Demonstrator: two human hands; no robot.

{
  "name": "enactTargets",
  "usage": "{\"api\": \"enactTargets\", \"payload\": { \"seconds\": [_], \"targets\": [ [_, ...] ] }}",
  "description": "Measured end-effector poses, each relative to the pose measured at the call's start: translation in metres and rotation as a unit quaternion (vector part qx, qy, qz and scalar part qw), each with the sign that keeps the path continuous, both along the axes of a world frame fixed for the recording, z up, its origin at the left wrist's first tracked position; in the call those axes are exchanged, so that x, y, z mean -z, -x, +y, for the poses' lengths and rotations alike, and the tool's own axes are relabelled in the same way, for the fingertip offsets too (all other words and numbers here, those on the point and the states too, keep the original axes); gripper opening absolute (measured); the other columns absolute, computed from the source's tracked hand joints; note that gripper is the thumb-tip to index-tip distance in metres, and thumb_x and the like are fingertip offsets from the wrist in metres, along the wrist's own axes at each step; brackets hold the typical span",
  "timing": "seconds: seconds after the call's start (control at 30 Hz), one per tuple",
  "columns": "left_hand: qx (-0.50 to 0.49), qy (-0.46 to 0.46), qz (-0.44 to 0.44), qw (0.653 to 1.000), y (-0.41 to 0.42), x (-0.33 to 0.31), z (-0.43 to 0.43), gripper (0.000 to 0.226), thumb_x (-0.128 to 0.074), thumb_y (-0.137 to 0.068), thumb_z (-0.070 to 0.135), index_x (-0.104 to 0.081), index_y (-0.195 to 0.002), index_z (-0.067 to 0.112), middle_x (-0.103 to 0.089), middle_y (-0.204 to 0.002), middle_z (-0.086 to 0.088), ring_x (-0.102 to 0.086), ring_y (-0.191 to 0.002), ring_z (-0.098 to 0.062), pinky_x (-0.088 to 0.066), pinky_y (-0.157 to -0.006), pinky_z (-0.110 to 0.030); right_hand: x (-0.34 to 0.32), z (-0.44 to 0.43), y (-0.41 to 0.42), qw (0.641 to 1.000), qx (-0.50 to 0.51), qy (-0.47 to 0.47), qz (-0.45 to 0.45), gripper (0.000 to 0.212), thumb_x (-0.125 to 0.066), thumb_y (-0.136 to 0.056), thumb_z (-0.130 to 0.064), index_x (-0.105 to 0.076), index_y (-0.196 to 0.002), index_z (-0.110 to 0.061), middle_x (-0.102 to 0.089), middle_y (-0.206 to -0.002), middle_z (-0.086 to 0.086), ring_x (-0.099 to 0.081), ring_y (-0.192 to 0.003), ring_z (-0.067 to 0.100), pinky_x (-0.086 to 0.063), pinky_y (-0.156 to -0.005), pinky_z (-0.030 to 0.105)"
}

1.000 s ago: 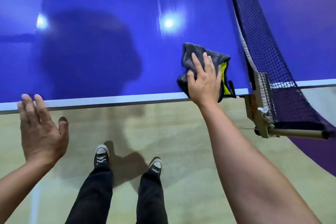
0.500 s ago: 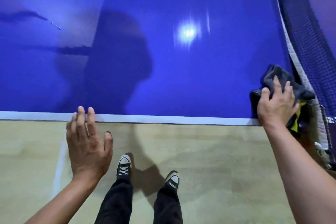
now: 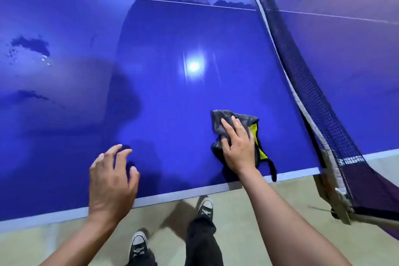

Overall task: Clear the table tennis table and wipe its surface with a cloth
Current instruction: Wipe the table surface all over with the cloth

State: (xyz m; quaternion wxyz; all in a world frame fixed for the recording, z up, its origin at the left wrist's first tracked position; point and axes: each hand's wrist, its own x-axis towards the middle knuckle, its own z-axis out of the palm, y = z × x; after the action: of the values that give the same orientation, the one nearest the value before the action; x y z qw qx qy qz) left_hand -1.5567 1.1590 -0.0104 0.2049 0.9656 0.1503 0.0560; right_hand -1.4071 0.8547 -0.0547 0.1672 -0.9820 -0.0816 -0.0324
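The blue table tennis table point(image 3: 172, 39) fills the upper view, its white side edge running near my body. A crumpled grey cloth with a yellow-green side point(image 3: 224, 123) lies on the table near that edge. My right hand point(image 3: 238, 147) presses flat on the cloth, fingers spread over it. My left hand point(image 3: 112, 179) hovers above the table edge to the left, fingers loosely bent, holding nothing. Wet streaks and droplets point(image 3: 32, 45) mark the far left surface.
The dark net point(image 3: 306, 84) with its white top band crosses the table on the right, and its clamp post point(image 3: 336, 198) sticks out past the table edge. Below the edge are a beige floor and my two sneakers point(image 3: 205, 207).
My right hand has slid the cloth leftwards, away from the net and further onto the table. My left hand has moved forward from beyond the edge to over the table.
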Motion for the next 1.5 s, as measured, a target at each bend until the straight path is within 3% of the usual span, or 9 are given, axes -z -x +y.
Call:
{"api": "enactTargets", "payload": {
  "seconds": [0.17,0.33,0.6,0.77,1.0,1.13,1.27,1.37,1.5],
  "targets": [
    [0.067,0.009,0.012,0.998,-0.09,0.001,-0.031,0.048,-0.041,-0.087,0.029,-0.064,-0.121,0.005,-0.056,-0.134,-0.015,-0.057,-0.117,-0.04,-0.042,-0.1,-0.052,0.006,-0.005,-0.103,0.998,0.056,-0.014,-0.005,0.053,-0.053,-0.096,-0.032,-0.052,-0.148,-0.035,-0.041,-0.161,0.0,-0.031,-0.151,0.014,-0.014,-0.126,0.046],
    [0.105,-0.013,0.021,0.994,-0.19,0.015,-0.07,0.046,-0.04,-0.088,0.025,-0.064,-0.12,0.005,-0.056,-0.136,-0.013,-0.056,-0.122,-0.038,-0.043,-0.104,-0.051,0.012,-0.019,-0.236,0.999,0.038,-0.02,-0.009,0.052,-0.055,-0.097,-0.034,-0.05,-0.149,-0.036,-0.039,-0.162,0.0,-0.029,-0.152,0.013,-0.013,-0.126,0.047],
    [0.054,-0.05,0.027,0.997,-0.345,0.024,-0.082,0.05,-0.039,-0.088,0.027,-0.061,-0.125,0.002,-0.052,-0.142,-0.017,-0.049,-0.133,-0.041,-0.04,-0.109,-0.054,0.009,-0.042,-0.426,0.997,-0.074,0.011,-0.003,0.053,-0.05,-0.1,-0.036,-0.044,-0.152,-0.039,-0.034,-0.165,0.0,-0.024,-0.154,0.013,-0.013,-0.125,0.048],
    [0.008,-0.074,0.027,0.997,-0.397,0.028,-0.042,0.055,-0.036,-0.09,0.035,-0.057,-0.132,0.005,-0.049,-0.145,-0.017,-0.048,-0.131,-0.041,-0.038,-0.109,-0.055,0.009,-0.029,-0.51,0.999,-0.017,0.02,0.019,0.053,-0.044,-0.101,-0.047,-0.04,-0.153,-0.044,-0.026,-0.168,0.001,-0.016,-0.156,0.015,-0.004,-0.126,0.05],
    [-0.065,-0.111,0.04,0.991,-0.429,0.028,0.042,0.062,-0.034,-0.092,0.036,-0.048,-0.144,0.006,-0.041,-0.152,-0.019,-0.042,-0.136,-0.041,-0.033,-0.113,-0.055,0.012,-0.024,-0.55,0.999,-0.026,0.04,0.016,0.064,-0.031,-0.093,-0.054,-0.034,-0.156,-0.042,-0.02,-0.169,0.006,-0.013,-0.157,0.018,-0.007,-0.126,0.054],
    [-0.136,-0.128,0.07,0.98,-0.425,0.025,0.081,0.068,-0.035,-0.091,0.038,-0.041,-0.148,0.0,-0.035,-0.157,-0.024,-0.033,-0.143,-0.044,-0.025,-0.118,-0.055,0.009,-0.003,-0.552,0.995,0.104,0.001,0.009,0.065,-0.034,-0.094,-0.049,-0.037,-0.157,-0.031,-0.022,-0.168,0.011,-0.015,-0.157,0.023,-0.01,-0.124,0.056],
    [-0.179,-0.085,0.084,0.977,-0.403,0.034,0.1,0.079,-0.025,-0.091,0.049,-0.037,-0.15,-0.002,-0.031,-0.16,-0.022,-0.028,-0.147,-0.041,-0.022,-0.121,-0.053,0.007,0.038,-0.546,0.984,0.176,-0.001,0.009,0.059,-0.039,-0.101,-0.041,-0.036,-0.158,-0.025,-0.021,-0.168,0.017,-0.014,-0.157,0.029,-0.008,-0.124,0.059],
    [-0.15,-0.062,0.079,0.984,-0.392,0.041,0.106,0.076,-0.028,-0.093,0.048,-0.033,-0.153,0.001,-0.029,-0.161,-0.019,-0.026,-0.149,-0.038,-0.021,-0.122,-0.051,0.008,0.099,-0.53,0.99,0.141,0.015,0.013,0.059,-0.041,-0.102,-0.04,-0.035,-0.159,-0.027,-0.021,-0.168,0.015,-0.015,-0.157,0.028,-0.01,-0.125,0.056],
    [-0.128,-0.061,0.096,0.985,-0.391,0.04,0.112,0.063,-0.037,-0.103,0.035,-0.028,-0.156,0.002,-0.024,-0.164,-0.017,-0.022,-0.151,-0.037,-0.018,-0.123,-0.051,0.01,0.231,-0.495,0.999,-0.015,0.042,0.007,0.059,-0.04,-0.101,-0.042,-0.032,-0.159,-0.034,-0.019,-0.17,0.008,-0.014,-0.157,0.021,-0.006,-0.126,0.05]
  ]
}}
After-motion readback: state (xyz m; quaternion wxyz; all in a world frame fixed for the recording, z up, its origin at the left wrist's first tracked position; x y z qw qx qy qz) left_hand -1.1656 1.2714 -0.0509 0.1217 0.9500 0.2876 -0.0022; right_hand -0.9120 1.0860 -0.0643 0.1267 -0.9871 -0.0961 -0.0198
